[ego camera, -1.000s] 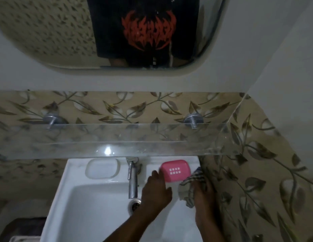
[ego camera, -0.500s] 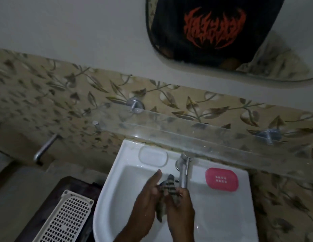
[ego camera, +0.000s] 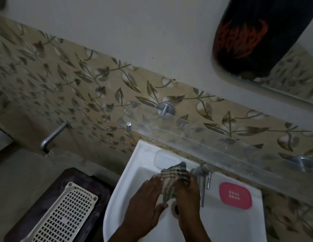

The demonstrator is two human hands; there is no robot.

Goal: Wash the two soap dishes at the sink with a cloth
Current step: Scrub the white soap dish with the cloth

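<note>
Over the white sink [ego camera: 134,173], my left hand [ego camera: 145,205] and my right hand [ego camera: 188,198] both grip a checked cloth [ego camera: 171,179], which is bunched between them above the basin. A pink soap dish [ego camera: 235,195] lies on the sink's right ledge, to the right of the tap [ego camera: 203,177]. A white soap dish [ego camera: 165,158] sits on the left ledge, just behind the cloth, its near edge partly hidden by it.
A clear glass shelf [ego camera: 222,142] juts out over the back of the sink. A cream perforated basket [ego camera: 64,213] rests on a dark stand at lower left. A metal pipe [ego camera: 52,135] sticks out of the tiled wall. A mirror [ego camera: 274,49] hangs at upper right.
The view swung left. The cloth went from the sink's right side, near the pink dish, to the middle of the basin, and it now reaches up toward the white dish in both hands.
</note>
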